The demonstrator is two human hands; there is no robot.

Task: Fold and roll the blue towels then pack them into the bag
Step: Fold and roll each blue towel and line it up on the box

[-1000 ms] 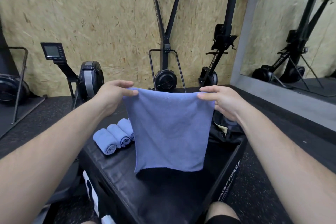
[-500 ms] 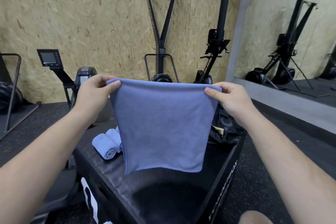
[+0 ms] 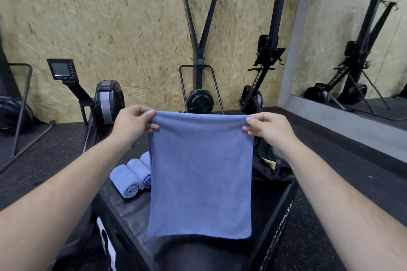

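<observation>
Three rolled towels (image 3: 134,177) lay side by side near the far left corner of the black box (image 3: 123,211), touching one another, so that share of the folding and rolling looked finished, though none of them appeared to be packed yet. A fourth blue towel (image 3: 199,174) was in hand and unrolled; it seemed already doubled over, since its top edge read as a soft fold rather than a hem, but I could not tell for certain. The left hand (image 3: 132,123) pinched the top left corner between thumb and fingers, and the right hand (image 3: 269,127) pinched the top right corner the same way, both closed on the cloth. Between the two grips the top edge ran taut and nearly level, and the rest hung straight down below them, flat and facing the wearer, its lower edge free above the middle of the box top, apparently not resting on it. A dark bag (image 3: 273,171) sat at the far right corner, partly hidden behind the hanging cloth. By my judgement, further folding, rolling and all the packing remained.
</observation>
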